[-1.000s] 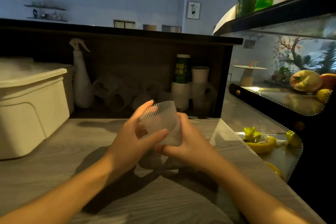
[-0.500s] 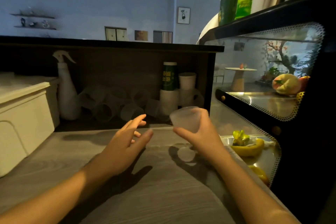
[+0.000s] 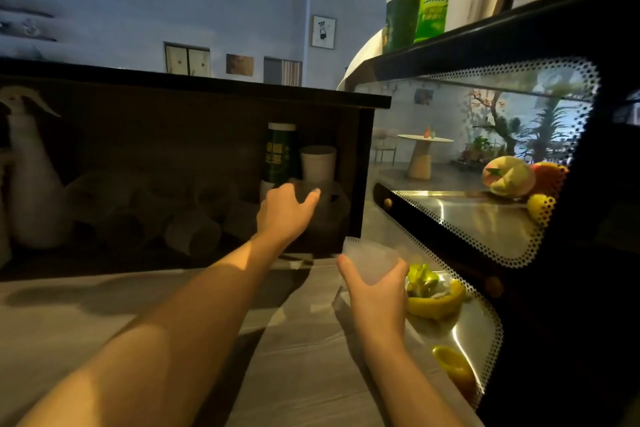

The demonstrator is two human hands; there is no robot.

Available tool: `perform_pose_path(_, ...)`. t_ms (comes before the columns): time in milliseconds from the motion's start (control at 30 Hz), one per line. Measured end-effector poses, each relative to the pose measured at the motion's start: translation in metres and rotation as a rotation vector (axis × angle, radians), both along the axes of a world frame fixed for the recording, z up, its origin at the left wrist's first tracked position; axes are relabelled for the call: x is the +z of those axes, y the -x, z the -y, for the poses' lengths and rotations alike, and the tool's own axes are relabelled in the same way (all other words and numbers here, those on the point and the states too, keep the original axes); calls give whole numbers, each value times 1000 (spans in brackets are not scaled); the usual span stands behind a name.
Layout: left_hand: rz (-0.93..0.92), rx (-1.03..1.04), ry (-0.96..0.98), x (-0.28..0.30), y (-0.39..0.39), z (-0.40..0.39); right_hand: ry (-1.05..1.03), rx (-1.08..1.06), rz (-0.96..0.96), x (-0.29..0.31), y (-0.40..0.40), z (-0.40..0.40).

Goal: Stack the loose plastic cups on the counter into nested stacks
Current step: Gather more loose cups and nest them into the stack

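Observation:
My right hand [image 3: 378, 293] grips a frosted ribbed plastic cup [image 3: 370, 258], held upright just above the wooden counter [image 3: 304, 367] near its right edge. My left hand [image 3: 285, 210] is stretched forward into the dark recess under the black shelf. Its thumb and fingers curve around a clear cup [image 3: 305, 193] at the right end of the recess. The dark hides whether they grip it. Several more clear cups [image 3: 192, 236] lie on their sides further left in the recess.
A white spray bottle [image 3: 31, 191] stands at the recess's left. A green canister [image 3: 278, 152] and a white paper cup [image 3: 318, 163] stand behind my left hand. A glass display case [image 3: 485, 225] with fruit [image 3: 507, 176] and lemon pieces [image 3: 433, 293] borders the counter's right side.
My left hand let go of the frosted cup and reached forward into the recess. My right hand kept the cup and moved it right and lower. The view shifted right.

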State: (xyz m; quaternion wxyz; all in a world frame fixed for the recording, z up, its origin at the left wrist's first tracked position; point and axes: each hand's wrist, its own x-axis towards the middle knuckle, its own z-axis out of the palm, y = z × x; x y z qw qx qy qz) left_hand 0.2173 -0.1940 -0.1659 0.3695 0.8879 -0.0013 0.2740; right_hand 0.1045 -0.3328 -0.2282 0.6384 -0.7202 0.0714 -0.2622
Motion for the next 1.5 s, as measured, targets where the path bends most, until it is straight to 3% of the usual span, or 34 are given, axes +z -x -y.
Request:
perform_pose_path(133, -3, 22, -11, 5, -13, 28, 14, -1, 4, -1, -4, -2)
perform_pose_path(433, -326, 117, -204, 33, -34, 62, -8, -13, 4, -5, -11, 0)
perform_pose_path(633, -144, 111, -370, 14, -16, 39, -1, -28, -2, -9, -13, -2)
perform_pose_path(933, -48, -13, 20, -7, 5, 25, 32, -21, -18, -6, -9, -1)
perform_pose_path(1067, 43, -3, 76, -14, 17, 6, 52, -9, -27, -6, -10, -1)
perform_pose_path(1200, 145, -141, 204, -21, 46, -19, 69, 27, -25, -7, -10, 0)
perform_pose_path(1333, 128, -235, 352, -25, 81, -40, 129, 48, -10, -7, -9, 2)
perform_pose_path(1500, 82, -190, 361, -32, 109, -62, 172, 93, 3, -4, -5, -1)
